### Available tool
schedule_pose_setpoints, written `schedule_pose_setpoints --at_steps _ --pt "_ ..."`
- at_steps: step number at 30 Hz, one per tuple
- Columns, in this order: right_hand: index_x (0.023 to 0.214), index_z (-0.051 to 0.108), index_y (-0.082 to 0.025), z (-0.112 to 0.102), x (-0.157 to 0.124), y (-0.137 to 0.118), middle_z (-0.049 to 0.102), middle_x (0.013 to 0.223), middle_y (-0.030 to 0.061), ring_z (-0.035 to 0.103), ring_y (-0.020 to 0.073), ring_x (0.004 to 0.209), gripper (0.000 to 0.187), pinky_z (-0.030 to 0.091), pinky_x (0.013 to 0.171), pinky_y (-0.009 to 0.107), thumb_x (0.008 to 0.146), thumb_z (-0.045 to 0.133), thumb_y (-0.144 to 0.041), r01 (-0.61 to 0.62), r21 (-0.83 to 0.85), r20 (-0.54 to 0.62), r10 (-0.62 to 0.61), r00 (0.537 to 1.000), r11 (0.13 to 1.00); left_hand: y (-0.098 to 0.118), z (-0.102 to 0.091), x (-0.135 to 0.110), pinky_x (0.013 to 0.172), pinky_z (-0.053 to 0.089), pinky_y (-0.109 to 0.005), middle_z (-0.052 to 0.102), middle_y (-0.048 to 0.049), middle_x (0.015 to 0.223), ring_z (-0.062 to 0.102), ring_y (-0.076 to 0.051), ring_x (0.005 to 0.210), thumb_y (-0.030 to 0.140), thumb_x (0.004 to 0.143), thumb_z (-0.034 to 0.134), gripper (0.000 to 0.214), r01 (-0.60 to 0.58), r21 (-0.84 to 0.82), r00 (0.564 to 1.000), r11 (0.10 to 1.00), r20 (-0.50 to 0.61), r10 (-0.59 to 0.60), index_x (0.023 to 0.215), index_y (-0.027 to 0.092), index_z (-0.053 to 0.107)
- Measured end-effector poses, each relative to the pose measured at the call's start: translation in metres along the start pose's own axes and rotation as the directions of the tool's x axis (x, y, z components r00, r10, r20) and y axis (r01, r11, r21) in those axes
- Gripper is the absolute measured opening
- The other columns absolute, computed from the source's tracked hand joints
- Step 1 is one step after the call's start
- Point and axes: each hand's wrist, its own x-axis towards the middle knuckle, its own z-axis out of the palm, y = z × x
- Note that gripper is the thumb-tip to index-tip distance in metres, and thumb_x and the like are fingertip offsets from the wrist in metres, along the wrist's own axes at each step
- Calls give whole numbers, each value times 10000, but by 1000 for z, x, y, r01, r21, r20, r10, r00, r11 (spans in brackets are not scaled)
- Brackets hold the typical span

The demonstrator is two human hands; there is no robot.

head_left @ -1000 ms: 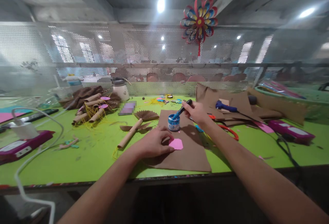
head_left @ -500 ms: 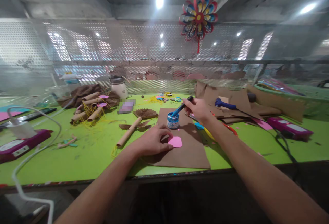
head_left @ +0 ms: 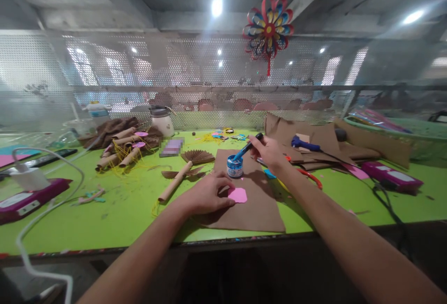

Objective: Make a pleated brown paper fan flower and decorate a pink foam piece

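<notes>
My left hand lies on a brown paper sheet, its fingertips pressed on the left edge of a small pink paper piece. My right hand is closed round a dark-handled brush, whose blue tip dips into a small jar of blue paint standing on the same sheet, just beyond the pink piece.
Green table with paper rolls, a folded brown fan on a tube, a white pot, brown sheets with a blue tool, red-handled scissors, magenta devices and cables. A mesh screen stands behind; a paper pinwheel hangs above.
Hardly anything differs. The brush stays in the paint jar with small shifts of my right hand; my left hand keeps pressing the pink piece. The view moved slightly.
</notes>
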Motion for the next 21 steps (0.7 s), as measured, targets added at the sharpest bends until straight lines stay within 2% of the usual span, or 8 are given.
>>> schedule_pose_setpoints --at_steps 7,13,21 --pt "712 555 -156 -1 2 0 520 473 -41 443 71 377 463 368 360 198 612 672 -593 -26 33 -47 28 999 999 3 -4 -1 922 394 -316 540 -54 1158 497 -207 1053 433 781 564 341 4 -3 1000 1000 16 -4 1059 239 604" --pt "665 546 -160 0 0 1 531 466 -35 444 70 367 451 353 357 200 609 677 -588 -40 14 -51 41 998 999 0 -1 0 912 392 -311 541 -45 1147 495 -214 1056 445 781 557 384 -9 10 1000 1000 -2 9 1109 249 589" --pt "638 542 -157 3 -2 -1 523 456 -35 441 67 363 448 350 351 195 597 695 -576 -54 39 -58 56 997 998 2 -1 0 859 410 -313 557 -62 1105 524 -219 990 443 772 561 380 2 -10 1000 1000 1 -2 1068 212 621"
